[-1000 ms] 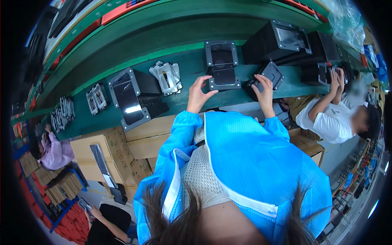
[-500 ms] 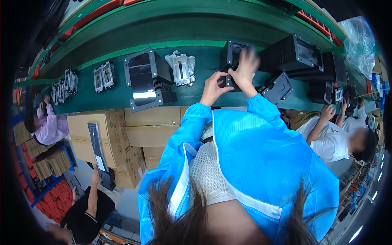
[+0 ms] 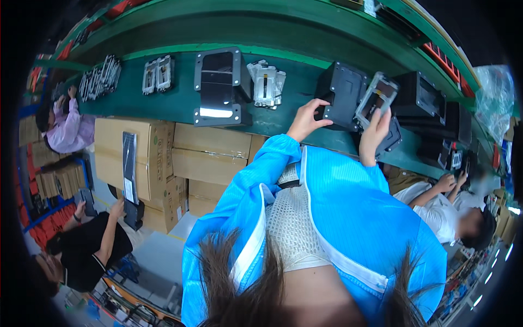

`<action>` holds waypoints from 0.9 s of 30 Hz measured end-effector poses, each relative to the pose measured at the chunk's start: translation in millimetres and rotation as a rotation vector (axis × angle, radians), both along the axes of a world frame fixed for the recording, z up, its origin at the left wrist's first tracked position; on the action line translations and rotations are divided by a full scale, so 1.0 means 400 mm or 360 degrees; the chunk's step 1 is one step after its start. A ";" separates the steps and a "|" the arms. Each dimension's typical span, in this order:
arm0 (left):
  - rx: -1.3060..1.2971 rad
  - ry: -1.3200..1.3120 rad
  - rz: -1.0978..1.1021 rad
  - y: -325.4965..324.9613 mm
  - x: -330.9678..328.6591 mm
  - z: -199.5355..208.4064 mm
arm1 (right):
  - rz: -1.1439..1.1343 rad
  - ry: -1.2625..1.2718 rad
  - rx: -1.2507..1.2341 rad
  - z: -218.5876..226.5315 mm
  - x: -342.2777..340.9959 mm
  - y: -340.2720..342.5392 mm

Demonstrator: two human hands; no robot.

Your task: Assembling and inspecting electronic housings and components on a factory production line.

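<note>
Our right hand point(image 3: 376, 132) pinches a silvery frame point(image 3: 375, 98); our left hand point(image 3: 308, 118) spreads at the left of a black stack point(image 3: 347, 92).

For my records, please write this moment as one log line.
Left hand: open, at matte-black rectangular panel stack | Right hand: holding silver metallic-looking rectangular frame | Frame: tilted

even light | white glare on black panel point(image 3: 216, 90) | edges bowed, corners black
</note>
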State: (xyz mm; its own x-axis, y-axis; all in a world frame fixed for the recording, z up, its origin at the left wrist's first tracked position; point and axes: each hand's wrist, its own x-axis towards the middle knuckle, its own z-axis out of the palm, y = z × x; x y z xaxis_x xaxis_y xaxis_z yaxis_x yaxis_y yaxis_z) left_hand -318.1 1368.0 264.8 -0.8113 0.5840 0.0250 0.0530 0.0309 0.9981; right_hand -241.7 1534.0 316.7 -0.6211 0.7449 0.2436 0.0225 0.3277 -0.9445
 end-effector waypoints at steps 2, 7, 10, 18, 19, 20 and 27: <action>-0.0055 0.0437 0.0206 -0.006 0.022 0.001 | 0.0128 0.0067 -0.0006 0.074 -0.014 -0.079; -0.0288 0.0721 0.0566 -0.133 0.100 0.038 | 0.0652 -0.0094 -0.0903 -0.012 -0.152 -0.207; -0.0391 0.0860 0.0698 -0.260 0.126 0.028 | 0.0666 -0.0482 -0.1048 -0.204 -0.291 -0.247; -0.0605 0.1120 0.1378 -0.419 0.146 0.120 | 0.0752 -0.0679 -0.0809 -0.474 -0.486 -0.367; -0.0594 0.1119 0.1357 -0.424 0.127 0.128 | 0.0705 -0.0717 -0.0598 -0.518 -0.496 -0.336; -0.0637 0.1135 0.1529 -0.441 0.106 0.132 | 0.0698 -0.0761 -0.0384 -0.520 -0.499 -0.344; 0.0074 0.0573 0.1822 -0.495 -0.047 0.235 | 0.0932 -0.0104 0.0168 -0.131 -0.427 -0.426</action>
